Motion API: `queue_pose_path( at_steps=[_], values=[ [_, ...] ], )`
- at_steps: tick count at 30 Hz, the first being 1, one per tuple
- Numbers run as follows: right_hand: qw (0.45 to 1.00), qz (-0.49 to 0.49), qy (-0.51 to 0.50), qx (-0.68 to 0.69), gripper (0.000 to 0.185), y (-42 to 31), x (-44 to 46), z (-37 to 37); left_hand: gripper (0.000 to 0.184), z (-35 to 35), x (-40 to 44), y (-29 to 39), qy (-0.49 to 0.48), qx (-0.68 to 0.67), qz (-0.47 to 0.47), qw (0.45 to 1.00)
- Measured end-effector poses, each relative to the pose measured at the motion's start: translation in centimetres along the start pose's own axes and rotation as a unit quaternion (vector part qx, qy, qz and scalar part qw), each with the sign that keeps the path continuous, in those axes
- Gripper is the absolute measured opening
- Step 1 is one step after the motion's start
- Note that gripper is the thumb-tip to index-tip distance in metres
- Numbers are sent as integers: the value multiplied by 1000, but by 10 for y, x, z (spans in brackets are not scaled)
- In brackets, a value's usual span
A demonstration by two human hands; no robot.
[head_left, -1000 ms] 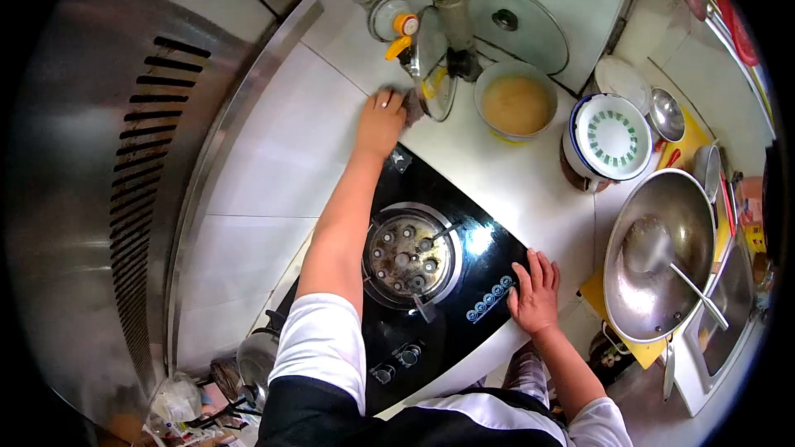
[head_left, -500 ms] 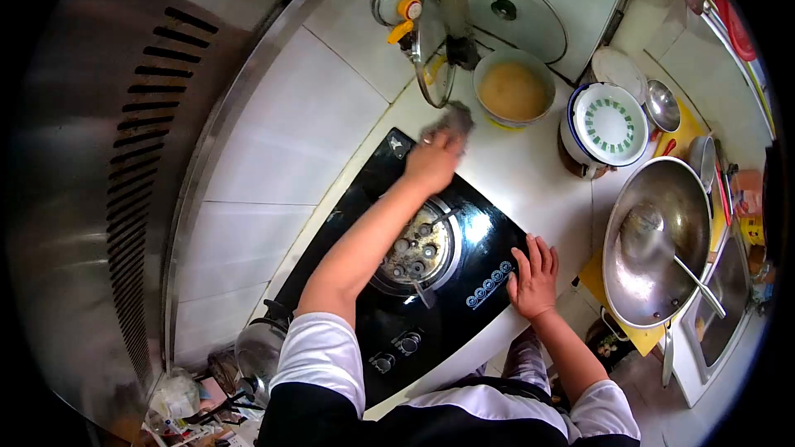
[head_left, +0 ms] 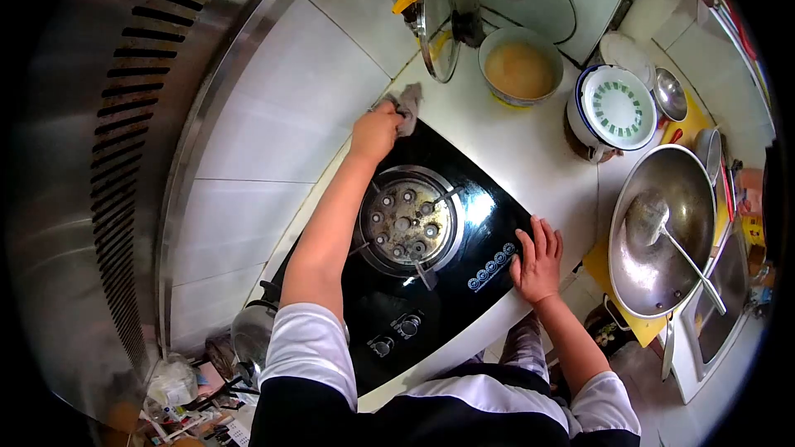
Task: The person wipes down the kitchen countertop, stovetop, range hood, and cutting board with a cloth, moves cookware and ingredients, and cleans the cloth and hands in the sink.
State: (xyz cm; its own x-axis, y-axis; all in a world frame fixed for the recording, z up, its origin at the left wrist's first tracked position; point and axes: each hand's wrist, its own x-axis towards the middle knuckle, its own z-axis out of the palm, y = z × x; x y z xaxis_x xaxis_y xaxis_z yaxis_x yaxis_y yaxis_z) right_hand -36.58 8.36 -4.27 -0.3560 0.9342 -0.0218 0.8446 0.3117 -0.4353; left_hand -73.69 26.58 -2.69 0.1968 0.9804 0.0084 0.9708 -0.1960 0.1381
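My left hand (head_left: 377,130) is closed around a grey cloth (head_left: 408,108) at the far corner of the black gas stove (head_left: 451,281). The cloth lies against the white counter, close to the tiled wall. Between my arms, the round burner (head_left: 403,223) of the stove is bare, with its metal supports showing. My right hand (head_left: 538,261) rests with its fingers spread on the right edge of the stove and the counter, holding nothing. Two control knobs (head_left: 406,326) sit on the near part of the stove.
A bowl of cloudy liquid (head_left: 520,70) stands behind the stove near a glass lid (head_left: 439,25). On the right are an enamel pot (head_left: 586,108) topped by a green-patterned plate (head_left: 617,108), and a large wok (head_left: 654,257) with a ladle (head_left: 650,215) beside the sink (head_left: 725,306).
My left hand has moved left with the cloth, from the counter near the bowl to the stove's corner by the wall. My right hand stays in place. The view has shifted slightly.
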Motion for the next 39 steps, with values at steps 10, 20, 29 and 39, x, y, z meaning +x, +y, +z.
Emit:
queue_pose_path(
  at_steps=[10,20,29,39],
  values=[
    [1000,-7,13,-5,51,2,-3,4,47,8,13,35,-79,-110,40,990],
    [1000,-8,24,8,49,2,-2,3,29,48,42,108,22,-10,59,998],
    [1000,-19,21,-2,50,-1,-3,5,17,29,29,116,-14,-112,9,994],
    [999,-35,34,-15,49,1,-1,7,46,2,-28,-6,-83,-158,-186,966]
  ],
)
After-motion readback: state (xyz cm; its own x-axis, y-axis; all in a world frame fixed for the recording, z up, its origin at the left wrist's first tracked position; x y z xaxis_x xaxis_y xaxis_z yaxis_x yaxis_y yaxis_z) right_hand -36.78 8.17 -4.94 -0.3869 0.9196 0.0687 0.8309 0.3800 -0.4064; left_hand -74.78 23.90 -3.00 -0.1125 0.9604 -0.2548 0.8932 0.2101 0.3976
